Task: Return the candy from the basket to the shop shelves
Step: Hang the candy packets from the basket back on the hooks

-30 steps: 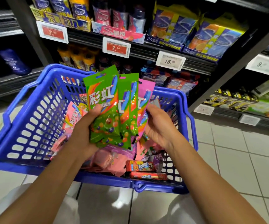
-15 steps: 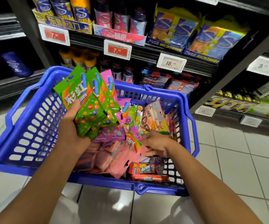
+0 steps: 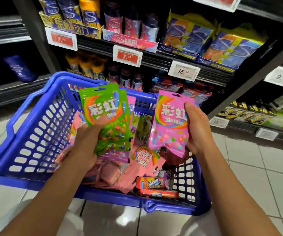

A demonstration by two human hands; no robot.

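Observation:
A blue plastic basket (image 3: 35, 133) sits on the floor before the shelves, filled with candy packs. My left hand (image 3: 84, 142) grips a fanned stack of green Skittles bags (image 3: 106, 116) upright over the basket's middle. My right hand (image 3: 196, 132) holds a single pink Skittles bag (image 3: 169, 123) upright over the basket's right side. Below them lie more pink packs (image 3: 145, 159) and two red candy rolls (image 3: 151, 183) near the front wall.
Dark shop shelves (image 3: 154, 57) rise behind the basket, stocked with gum bottles and blue-yellow bags, with price tags (image 3: 127, 55) on the rails. A second shelf unit (image 3: 256, 116) stands at the right. White tiled floor (image 3: 256, 167) lies right of the basket.
My right hand rose out of the basket with a pink Skittles bag. My left hand turned the green stack from leaning left to more upright and shifted it toward the middle.

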